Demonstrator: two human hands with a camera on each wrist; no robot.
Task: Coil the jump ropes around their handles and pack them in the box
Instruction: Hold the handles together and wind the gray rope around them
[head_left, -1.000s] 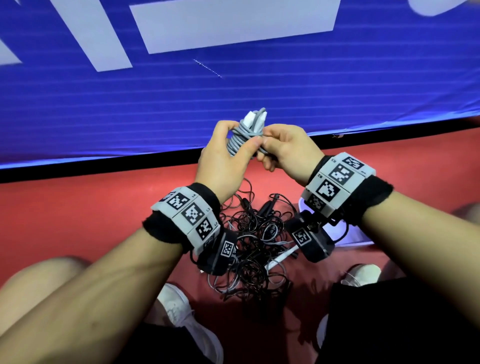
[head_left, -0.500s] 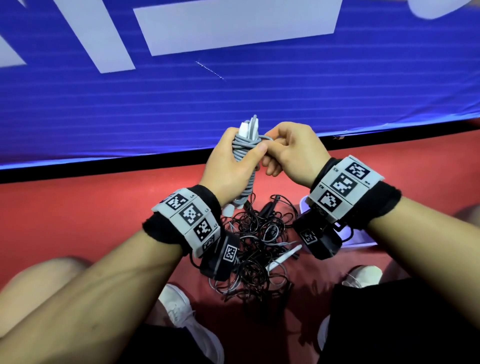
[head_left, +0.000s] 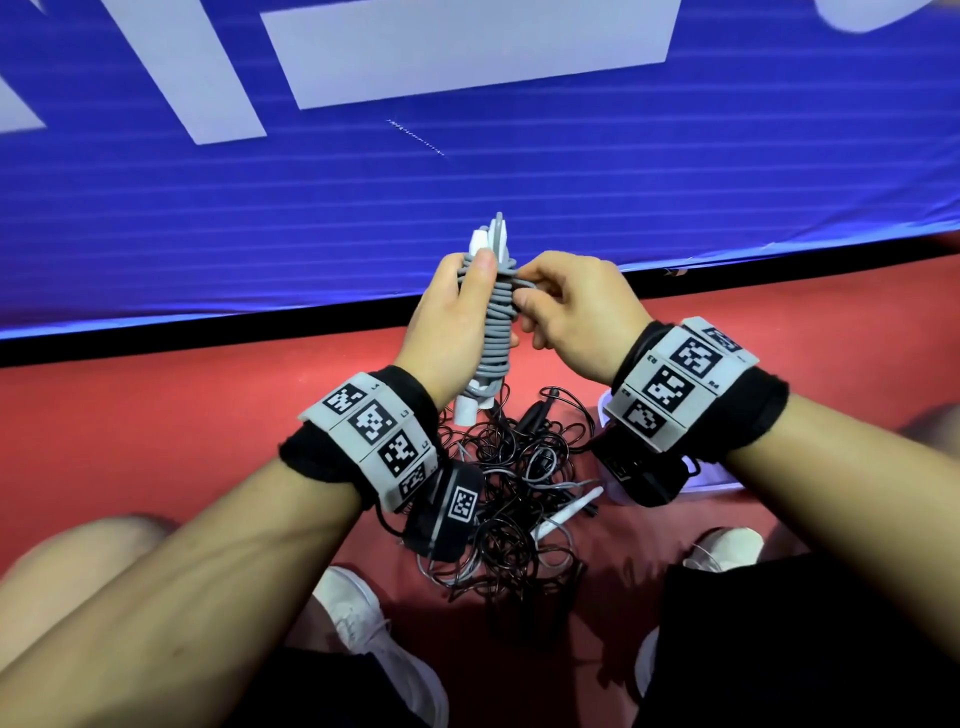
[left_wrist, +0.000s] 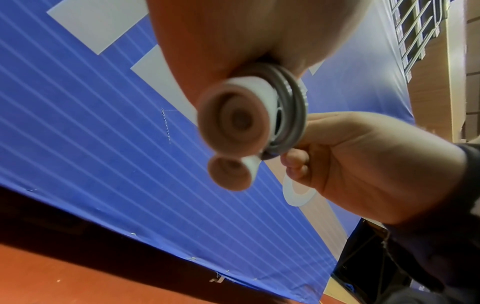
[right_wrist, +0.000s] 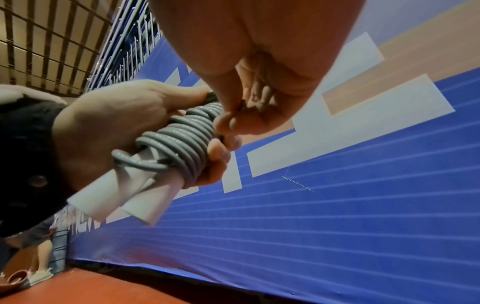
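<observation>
A grey jump rope (head_left: 497, 322) is coiled tightly around its two white handles (head_left: 474, 406), held upright above the floor. My left hand (head_left: 457, 317) grips the bundle, thumb pressed on the upper coils. My right hand (head_left: 566, 306) pinches the rope's top turn at the bundle's right side. In the right wrist view the grey coils (right_wrist: 182, 142) wrap the white handles (right_wrist: 122, 201), with my right fingertips (right_wrist: 228, 121) on the upper turns. The left wrist view looks up at the white handles' round ends (left_wrist: 233, 121). Below lies a tangle of black jump ropes (head_left: 514, 493).
A white box (head_left: 722, 478) sits on the red floor (head_left: 156, 415), mostly hidden under my right wrist. A blue banner (head_left: 467, 182) with white shapes stands behind. My white shoes (head_left: 363, 623) and knees frame the pile.
The bundle has turned more upright and come down closer to me. My left thumb has slid up onto the upper coils, and my right hand stays pinching the top turn.
</observation>
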